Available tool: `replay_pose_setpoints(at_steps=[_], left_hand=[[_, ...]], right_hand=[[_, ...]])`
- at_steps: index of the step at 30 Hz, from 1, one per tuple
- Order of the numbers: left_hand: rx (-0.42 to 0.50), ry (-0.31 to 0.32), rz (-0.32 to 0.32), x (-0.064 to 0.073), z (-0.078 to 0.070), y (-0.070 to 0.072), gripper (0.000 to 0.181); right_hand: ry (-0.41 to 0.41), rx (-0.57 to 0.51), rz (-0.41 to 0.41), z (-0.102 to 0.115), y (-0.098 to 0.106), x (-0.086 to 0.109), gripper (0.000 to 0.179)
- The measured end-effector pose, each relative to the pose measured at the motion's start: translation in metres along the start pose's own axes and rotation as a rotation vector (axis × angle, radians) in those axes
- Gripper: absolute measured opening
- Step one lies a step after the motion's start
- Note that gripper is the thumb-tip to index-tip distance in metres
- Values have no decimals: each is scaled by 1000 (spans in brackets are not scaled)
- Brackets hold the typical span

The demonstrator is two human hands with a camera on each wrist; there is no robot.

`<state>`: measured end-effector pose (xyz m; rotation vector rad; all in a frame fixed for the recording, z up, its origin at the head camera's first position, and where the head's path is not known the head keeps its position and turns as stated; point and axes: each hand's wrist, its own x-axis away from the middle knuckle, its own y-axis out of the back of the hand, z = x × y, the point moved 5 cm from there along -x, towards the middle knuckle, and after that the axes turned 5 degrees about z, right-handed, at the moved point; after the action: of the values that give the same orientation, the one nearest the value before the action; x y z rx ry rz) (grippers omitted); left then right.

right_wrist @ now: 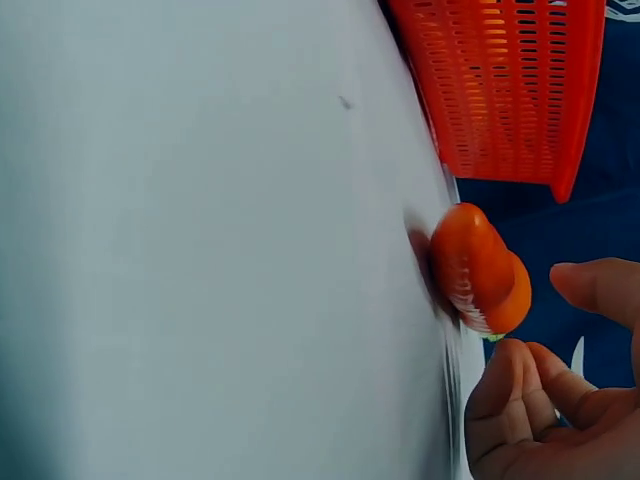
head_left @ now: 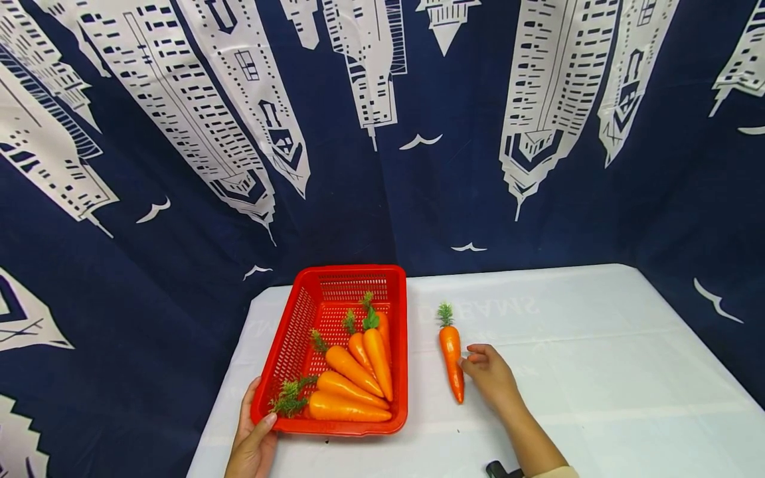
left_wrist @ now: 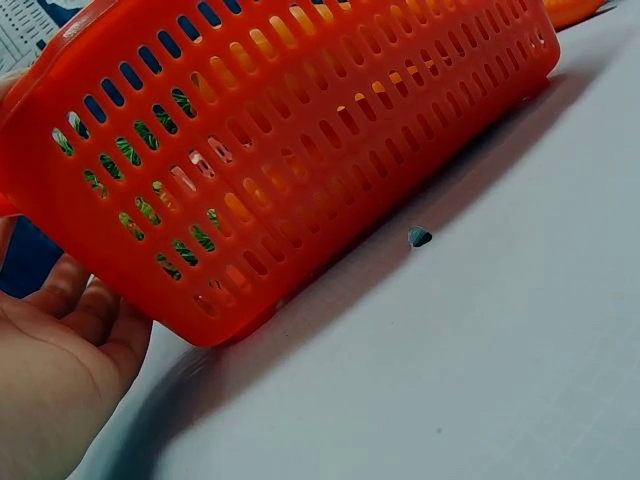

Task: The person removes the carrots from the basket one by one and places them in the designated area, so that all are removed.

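Note:
My left hand (head_left: 254, 438) grips the near left corner of a red plastic basket (head_left: 402, 352), thumb over the rim and fingers beneath the corner in the left wrist view. Several orange carrots (head_left: 349, 406) with green tops lie inside it. To the basket's right, a single carrot (head_left: 451, 355) lies on the white tabletop, its leafy end pointing away. Beside this carrot is my right hand (head_left: 493, 378), fingers bent loosely. In the right wrist view, thumb and fingers stand apart, with the carrot (right_wrist: 465, 265) just beyond them; nothing is held there.
A white cloth (head_left: 574, 372) covers the table. Behind it hangs a dark blue curtain (head_left: 442, 199) with white buildings and birds. A small dark speck (left_wrist: 419, 237) lies near the basket. Something black (head_left: 501, 470) sits by the right wrist.

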<state>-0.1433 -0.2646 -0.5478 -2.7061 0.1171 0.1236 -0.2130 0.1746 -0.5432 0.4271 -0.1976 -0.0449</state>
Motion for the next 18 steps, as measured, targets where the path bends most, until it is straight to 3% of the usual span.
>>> replay_pose_setpoints(at_steps=[10,18], left_hand=[[46,-7,69,0,1,-1,80],[33,-3,70,0,2,0,80]], right_hand=[[45,-72,-3,12,-2,4,36],[90,-83,19,31,-10,12,34]])
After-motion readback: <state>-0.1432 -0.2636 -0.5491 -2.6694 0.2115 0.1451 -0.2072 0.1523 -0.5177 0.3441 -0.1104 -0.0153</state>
